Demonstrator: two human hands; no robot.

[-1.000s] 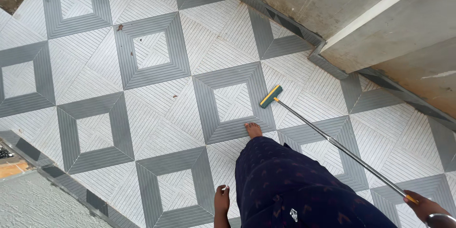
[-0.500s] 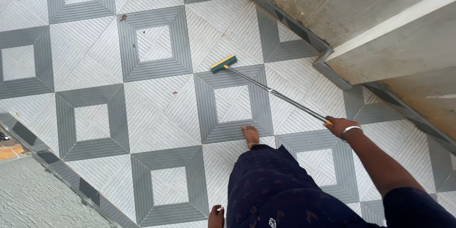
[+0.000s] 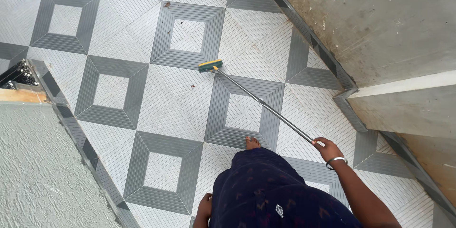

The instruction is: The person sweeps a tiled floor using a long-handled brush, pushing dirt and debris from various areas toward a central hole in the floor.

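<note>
One arm works: the right hand (image 3: 327,148), bangle at the wrist, is clenched on the brush handle (image 3: 263,105) with the arm stretched forward. Half a second ago the brush head (image 3: 210,65) lay on much the same spot of the tiled floor (image 3: 118,90); a second ago it sat nearer the foot (image 3: 252,142), so the stroke has reached outward. Left hand (image 3: 205,206) hangs low beside the skirt, holding nothing visible; cannot tell whether it is curled.

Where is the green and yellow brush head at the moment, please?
In the head view, the brush head rests on the tiled floor ahead of the bare foot, at the far end of the pole held by the right hand.
</note>
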